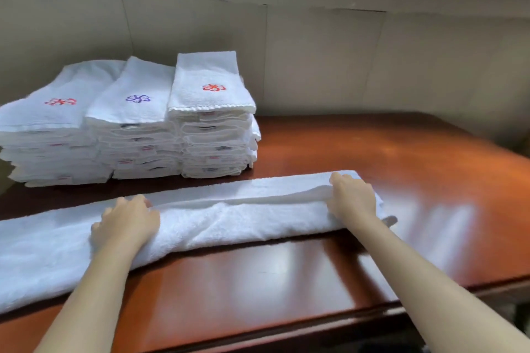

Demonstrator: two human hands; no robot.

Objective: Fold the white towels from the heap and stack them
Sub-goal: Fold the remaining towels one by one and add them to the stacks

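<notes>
A long white towel lies across the wooden table, folded lengthwise into a strip that runs off the frame's left edge. My left hand rests on top of it at the left, fingers curled over the upper fold. My right hand grips the folded layers near the towel's right end. Behind the towel stand three stacks of folded white towels side by side: the left stack and the right stack topped with a red flower emblem, the middle stack with a purple one.
The glossy reddish-brown table stretches out to the right of the towel and stacks. Its front edge runs diagonally at the lower right. A beige panelled wall stands right behind the stacks.
</notes>
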